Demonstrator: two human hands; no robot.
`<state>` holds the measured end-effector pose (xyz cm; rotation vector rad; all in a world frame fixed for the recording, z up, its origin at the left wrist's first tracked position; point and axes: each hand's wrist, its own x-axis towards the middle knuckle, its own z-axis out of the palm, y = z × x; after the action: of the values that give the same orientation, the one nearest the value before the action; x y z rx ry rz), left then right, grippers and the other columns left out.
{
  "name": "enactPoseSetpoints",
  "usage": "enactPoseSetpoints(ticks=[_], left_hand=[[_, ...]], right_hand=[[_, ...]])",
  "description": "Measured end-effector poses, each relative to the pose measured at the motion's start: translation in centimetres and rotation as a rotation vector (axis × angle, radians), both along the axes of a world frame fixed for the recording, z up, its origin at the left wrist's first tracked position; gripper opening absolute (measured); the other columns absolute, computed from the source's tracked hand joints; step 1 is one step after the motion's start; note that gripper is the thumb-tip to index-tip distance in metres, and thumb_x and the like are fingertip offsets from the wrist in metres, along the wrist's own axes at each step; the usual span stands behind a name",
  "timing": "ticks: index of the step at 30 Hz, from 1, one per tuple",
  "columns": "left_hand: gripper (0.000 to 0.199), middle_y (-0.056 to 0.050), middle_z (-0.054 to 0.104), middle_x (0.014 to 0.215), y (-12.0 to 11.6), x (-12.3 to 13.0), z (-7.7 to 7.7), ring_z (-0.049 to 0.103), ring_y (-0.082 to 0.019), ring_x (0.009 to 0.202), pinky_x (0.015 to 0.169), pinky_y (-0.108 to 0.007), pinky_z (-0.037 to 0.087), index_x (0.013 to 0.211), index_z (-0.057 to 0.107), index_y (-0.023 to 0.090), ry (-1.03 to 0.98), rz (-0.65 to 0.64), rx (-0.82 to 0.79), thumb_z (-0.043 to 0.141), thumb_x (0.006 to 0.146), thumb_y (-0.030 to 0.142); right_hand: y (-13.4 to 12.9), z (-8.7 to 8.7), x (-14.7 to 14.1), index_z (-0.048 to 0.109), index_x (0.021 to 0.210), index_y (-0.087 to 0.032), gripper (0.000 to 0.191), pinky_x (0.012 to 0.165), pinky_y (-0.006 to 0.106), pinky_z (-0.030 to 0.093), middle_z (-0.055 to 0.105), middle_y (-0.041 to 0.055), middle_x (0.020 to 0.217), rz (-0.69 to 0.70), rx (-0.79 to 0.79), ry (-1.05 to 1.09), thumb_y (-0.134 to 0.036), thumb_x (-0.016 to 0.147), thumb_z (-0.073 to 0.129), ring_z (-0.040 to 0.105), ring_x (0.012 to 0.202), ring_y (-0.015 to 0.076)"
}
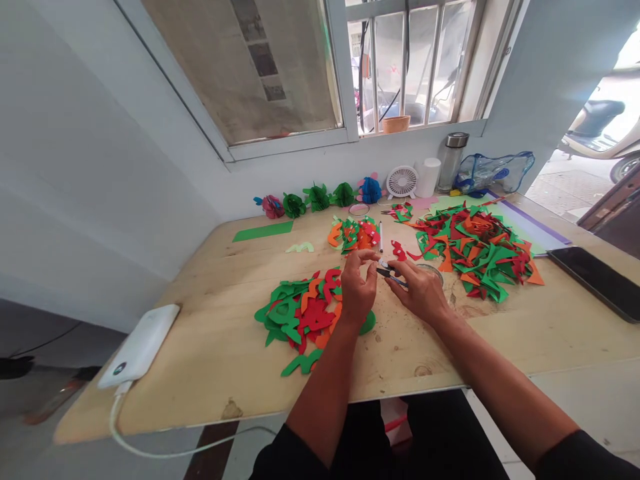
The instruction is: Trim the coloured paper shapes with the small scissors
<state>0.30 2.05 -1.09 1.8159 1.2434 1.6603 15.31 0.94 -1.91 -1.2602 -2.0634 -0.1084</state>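
Observation:
My right hand (420, 288) grips what look like small scissors (386, 273), with dark blades pointing left and a bluish part under the fingers. My left hand (359, 283) faces it, thumb and index finger curled together at a small white piece (383, 263). The two hands nearly meet above the table. Below and left of my left wrist lies a pile of green, red and orange paper cutouts (315, 313), partly covered by my forearm. Behind the hands is a smaller heap of cutouts (353, 235), some bearing white squares. A white pen (381, 237) lies beside it.
Paper scraps (480, 247) are heaped at the right, near a black phone (600, 283). A round clear dish (433, 272) is partly hidden by my right hand. Paper figures (318, 197), a fan (402, 181) and a bottle (453, 161) line the wall. A white power bank (140, 347) trails a cable.

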Motion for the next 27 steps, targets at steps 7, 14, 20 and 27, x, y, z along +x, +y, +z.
enactPoseSetpoints(ticks=[7,14,20,27], left_hand=[[0.025,-0.004,0.062,0.096,0.09,0.00,-0.32,0.057,-0.019,0.098,0.084,-0.033,0.046,0.099,0.055,0.022,0.159,0.054,0.065,0.051,0.079,0.008],[0.028,-0.004,0.060,0.096,0.15,0.04,-0.26,0.055,-0.021,0.099,0.085,-0.034,0.045,0.100,0.054,0.023,0.231,0.079,0.107,0.051,0.077,0.006],[0.029,-0.004,0.059,0.094,0.18,0.06,-0.24,0.054,-0.021,0.098,0.088,-0.036,0.043,0.100,0.055,0.023,0.236,0.082,0.118,0.051,0.077,0.006],[0.032,-0.003,0.059,0.090,0.22,0.08,-0.38,0.054,-0.021,0.096,0.084,-0.034,0.044,0.103,0.053,0.024,0.236,0.078,0.112,0.050,0.077,0.006]], right_hand=[[-0.02,-0.05,-0.04,0.059,0.109,-0.021,0.027,0.058,0.024,0.037,0.069,0.0049,0.089,-0.008,-0.013,-0.028,-0.035,0.089,0.047,0.063,0.072,0.0160],[-0.09,0.07,-0.13,0.059,0.110,-0.021,0.027,0.056,0.025,0.035,0.068,0.0044,0.088,-0.020,-0.017,-0.051,-0.035,0.090,0.046,0.062,0.069,0.0154],[-0.13,0.06,-0.11,0.058,0.113,-0.022,0.029,0.055,0.025,0.034,0.068,0.0044,0.090,-0.011,-0.028,-0.065,-0.036,0.090,0.046,0.061,0.070,0.0151],[-0.09,-0.06,-0.10,0.058,0.113,-0.022,0.029,0.056,0.025,0.035,0.068,0.0044,0.091,-0.004,-0.046,-0.059,-0.036,0.090,0.047,0.062,0.072,0.0156]])
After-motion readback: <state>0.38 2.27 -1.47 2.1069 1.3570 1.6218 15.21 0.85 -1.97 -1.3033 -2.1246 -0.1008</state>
